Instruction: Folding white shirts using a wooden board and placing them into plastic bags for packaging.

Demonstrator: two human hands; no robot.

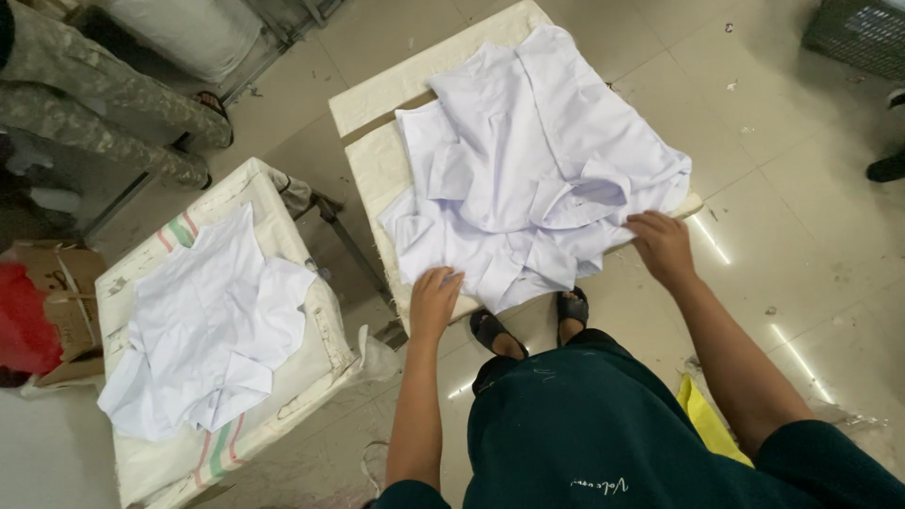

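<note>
- I stood over a pile of white shirts (528, 160) heaped on a cream-covered counter (377, 165), both of my hands pressed to the near edge of the cloth.
- My left hand (435, 300) lay palm down on the lower left corner of the pile, fingers loosely spread and flat, touching the fabric without clenching it.
- My right hand (662, 243) rested at the right edge, just beside a collar (589, 196); its fingers curled lightly over the hem, though whether they pinched the cloth I could not tell.
- In my judgement, smoothing this well called for keeping both palms flat and drawing outward evenly, so the top shirt would not bunch or slide off the near edge.
- To my left, a second counter (311, 368), draped in sacking with red and green stripes, carried another white shirt (207, 330), well apart from the pile.
- My sandalled feet (528, 325) showed on the tiled floor (801, 245) below the counter's edge.
- Another person's camouflage-patterned trouser legs (94, 94) were visible at upper left.
</note>
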